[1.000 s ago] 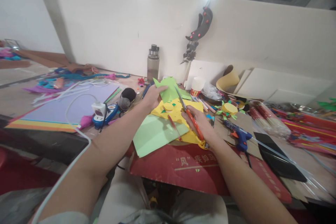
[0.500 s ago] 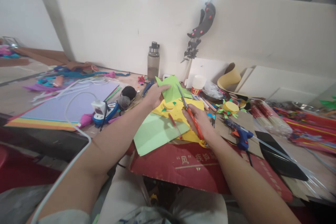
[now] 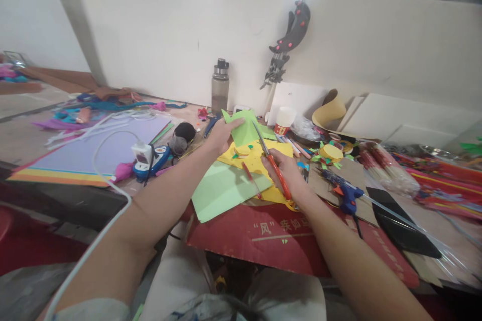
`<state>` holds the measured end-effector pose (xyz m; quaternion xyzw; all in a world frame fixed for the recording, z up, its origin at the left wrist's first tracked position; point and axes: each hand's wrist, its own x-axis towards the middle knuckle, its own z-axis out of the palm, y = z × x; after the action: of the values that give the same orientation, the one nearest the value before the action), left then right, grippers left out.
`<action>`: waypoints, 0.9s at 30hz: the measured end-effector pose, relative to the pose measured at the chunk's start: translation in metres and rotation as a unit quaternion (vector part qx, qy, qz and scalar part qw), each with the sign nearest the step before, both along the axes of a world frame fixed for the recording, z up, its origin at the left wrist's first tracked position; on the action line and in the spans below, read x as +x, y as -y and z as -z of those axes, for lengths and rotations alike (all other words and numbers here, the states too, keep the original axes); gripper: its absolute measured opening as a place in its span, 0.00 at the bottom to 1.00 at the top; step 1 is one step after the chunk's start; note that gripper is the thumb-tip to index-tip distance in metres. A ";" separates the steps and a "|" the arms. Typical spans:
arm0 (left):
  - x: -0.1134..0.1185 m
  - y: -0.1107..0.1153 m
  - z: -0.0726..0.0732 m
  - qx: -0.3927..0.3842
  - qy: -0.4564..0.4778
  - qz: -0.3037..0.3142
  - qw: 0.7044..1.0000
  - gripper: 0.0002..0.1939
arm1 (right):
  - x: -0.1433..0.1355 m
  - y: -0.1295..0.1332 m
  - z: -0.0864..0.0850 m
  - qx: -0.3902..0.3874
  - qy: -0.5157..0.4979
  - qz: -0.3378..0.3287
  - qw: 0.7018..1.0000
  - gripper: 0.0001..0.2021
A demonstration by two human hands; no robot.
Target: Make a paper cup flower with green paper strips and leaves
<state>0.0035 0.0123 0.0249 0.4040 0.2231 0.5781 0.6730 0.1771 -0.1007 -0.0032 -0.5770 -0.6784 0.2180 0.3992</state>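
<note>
Pinched between the thumb and fingers of my left hand (image 3: 223,135) is a bright green sheet of paper (image 3: 245,130), held up above the table. My right hand (image 3: 288,170) grips red-handled scissors (image 3: 276,173), whose blades point up and away and reach the right part of the green paper. Whether the blades are closed on the paper I cannot tell. Below my hands lie yellow paper (image 3: 280,148), a small yellow paper disc (image 3: 242,151) with green bits, a pale green sheet (image 3: 218,195) and a red pen (image 3: 251,180).
A red board (image 3: 241,235) lies at the front edge. To the right are a blue glue gun (image 3: 350,198), a black phone-like slab (image 3: 402,225) and a yellow disc (image 3: 331,152). A bottle (image 3: 220,88) and paper cup (image 3: 284,121) stand behind. Left are a power strip (image 3: 152,163) and purple sheets (image 3: 109,153).
Hardly anything differs. The scissor tips have shifted very slightly left against the green paper, while both hands keep their holds.
</note>
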 end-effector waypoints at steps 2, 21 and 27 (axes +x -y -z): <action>0.000 -0.001 0.001 0.004 -0.003 0.000 1.000 0.07 | 0.000 0.000 0.001 -0.007 -0.014 -0.013 1.000 0.15; 0.004 0.008 0.001 0.000 -0.014 0.064 0.998 0.16 | 0.002 -0.003 0.006 0.005 0.000 -0.005 1.000 0.16; 0.004 0.006 0.003 0.005 -0.025 0.067 0.997 0.14 | 0.000 -0.001 0.005 -0.010 -0.024 0.003 1.000 0.16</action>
<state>0.0072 0.0060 0.0220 0.4353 0.2094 0.5226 0.7025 0.1772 -0.0994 -0.0085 -0.5776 -0.6646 0.2370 0.4105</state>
